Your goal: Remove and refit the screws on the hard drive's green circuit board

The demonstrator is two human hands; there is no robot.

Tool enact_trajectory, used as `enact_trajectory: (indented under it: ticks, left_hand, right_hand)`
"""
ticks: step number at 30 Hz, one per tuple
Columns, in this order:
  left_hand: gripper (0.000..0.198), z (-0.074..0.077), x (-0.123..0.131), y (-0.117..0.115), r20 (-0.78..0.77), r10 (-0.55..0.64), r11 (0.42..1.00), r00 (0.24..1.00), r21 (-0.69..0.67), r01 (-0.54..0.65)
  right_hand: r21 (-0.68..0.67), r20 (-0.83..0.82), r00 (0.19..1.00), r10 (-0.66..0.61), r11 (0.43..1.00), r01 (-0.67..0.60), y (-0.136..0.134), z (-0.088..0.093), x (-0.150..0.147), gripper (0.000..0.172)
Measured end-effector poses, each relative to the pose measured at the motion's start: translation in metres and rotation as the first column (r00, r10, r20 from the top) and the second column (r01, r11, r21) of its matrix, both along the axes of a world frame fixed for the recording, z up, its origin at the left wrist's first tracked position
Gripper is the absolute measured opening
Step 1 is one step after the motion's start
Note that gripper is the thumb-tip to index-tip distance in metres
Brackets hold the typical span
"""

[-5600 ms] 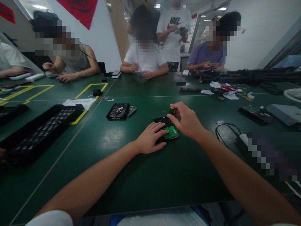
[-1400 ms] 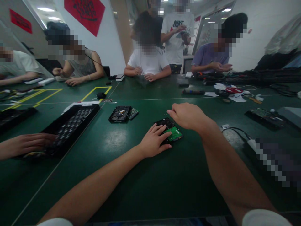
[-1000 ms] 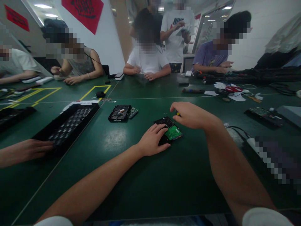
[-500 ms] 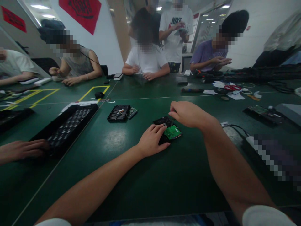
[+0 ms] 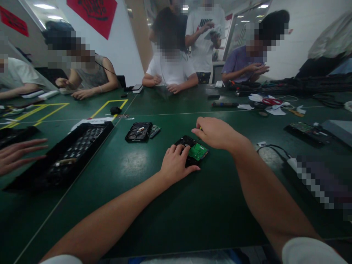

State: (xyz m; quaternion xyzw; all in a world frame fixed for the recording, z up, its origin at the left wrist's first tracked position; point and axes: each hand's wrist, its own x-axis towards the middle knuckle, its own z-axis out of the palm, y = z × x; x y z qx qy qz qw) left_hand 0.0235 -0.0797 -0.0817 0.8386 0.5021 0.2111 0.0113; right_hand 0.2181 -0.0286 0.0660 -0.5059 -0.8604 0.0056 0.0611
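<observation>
A black hard drive [image 5: 184, 141] with a green circuit board [image 5: 198, 151] facing up lies on the green table [image 5: 176, 205] in front of me. My left hand [image 5: 176, 165] rests on the drive's near left side with fingers curled over it, holding it down. My right hand [image 5: 216, 132] hovers just behind the drive, fingers closed around a small yellow-handled screwdriver [image 5: 200, 128] that barely shows at the fingertips.
A second black hard drive [image 5: 139, 132] with a small board beside it lies further left. A black slotted tray [image 5: 66, 154] stands at the left, with another person's hand [image 5: 16, 156] near it. Several people sit round the table. Cables [image 5: 271, 152] and boards [image 5: 302, 128] lie right.
My right hand has shifted slightly left behind the drive. The other person's hand at the left has lifted off the tray and spread open. My left hand stays on the drive.
</observation>
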Motion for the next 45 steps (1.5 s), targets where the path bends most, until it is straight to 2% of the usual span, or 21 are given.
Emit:
enact_trajectory:
  ticks: [4,8,11,16,19,22,24,28,32,35,38,41,45]
  left_hand:
    - [0.077,-0.003,-0.004,-0.001,0.015,-0.071,0.997,0.997,0.015,0.071]
    - [0.060,-0.006,-0.009,0.000,0.037,-0.192,0.981,0.981,0.024,0.191]
    - [0.058,-0.007,-0.011,0.002,0.049,-0.252,0.968,0.967,0.018,0.251]
    - [0.061,-0.009,-0.011,0.004,0.029,-0.261,0.965,0.965,0.006,0.261]
    - [0.060,-0.009,-0.012,0.005,0.018,-0.255,0.967,0.967,-0.008,0.255]
    - [0.060,-0.008,-0.012,0.004,0.019,-0.249,0.968,0.968,-0.016,0.249]
    - [0.060,-0.007,-0.012,0.004,0.016,-0.246,0.969,0.969,-0.021,0.246]
    - [0.060,-0.007,-0.011,0.004,-0.001,-0.243,0.970,0.970,-0.018,0.243]
    - [0.061,-0.009,-0.012,0.005,-0.004,-0.248,0.969,0.969,-0.006,0.248]
    - [0.061,-0.011,-0.012,0.006,0.003,-0.252,0.968,0.968,0.003,0.252]
    - [0.061,-0.011,-0.012,0.005,0.004,-0.254,0.967,0.967,0.010,0.254]
    - [0.060,-0.011,-0.011,0.005,-0.005,-0.250,0.968,0.968,0.012,0.250]
    - [0.061,-0.010,-0.011,0.005,-0.012,-0.251,0.968,0.968,0.004,0.251]
  right_hand:
    - [-0.001,-0.026,0.996,0.086,0.996,-0.086,0.002,-0.001,0.001,0.025]
    - [-0.021,-0.090,0.975,0.202,0.979,-0.205,0.001,0.000,0.002,0.027]
    - [-0.041,-0.080,0.977,0.196,0.979,-0.200,0.000,0.000,0.001,0.026]
    - [-0.009,0.017,0.999,0.029,1.000,-0.029,0.002,-0.001,0.002,0.029]
    - [0.001,-0.016,0.991,0.131,0.991,-0.131,0.003,-0.001,0.005,0.022]
    - [-0.018,-0.049,0.969,0.240,0.970,-0.241,0.002,0.000,0.005,0.026]
    - [-0.039,-0.023,0.969,0.246,0.968,-0.247,0.000,0.002,0.004,0.028]
    - [-0.031,0.015,0.979,0.201,0.979,-0.200,-0.003,0.005,0.002,0.028]
    - [0.033,0.091,0.995,-0.028,0.999,0.025,-0.001,0.003,0.000,0.033]
    - [0.100,0.104,0.990,-0.096,0.991,0.086,0.000,-0.001,-0.003,0.043]
    - [0.081,0.085,0.995,-0.043,0.996,0.036,0.000,-0.001,-0.003,0.037]
    - [0.028,0.023,0.996,0.082,0.996,-0.082,0.000,0.002,-0.001,0.023]
    - [-0.042,-0.041,0.979,0.200,0.979,-0.202,0.000,0.002,0.001,0.026]
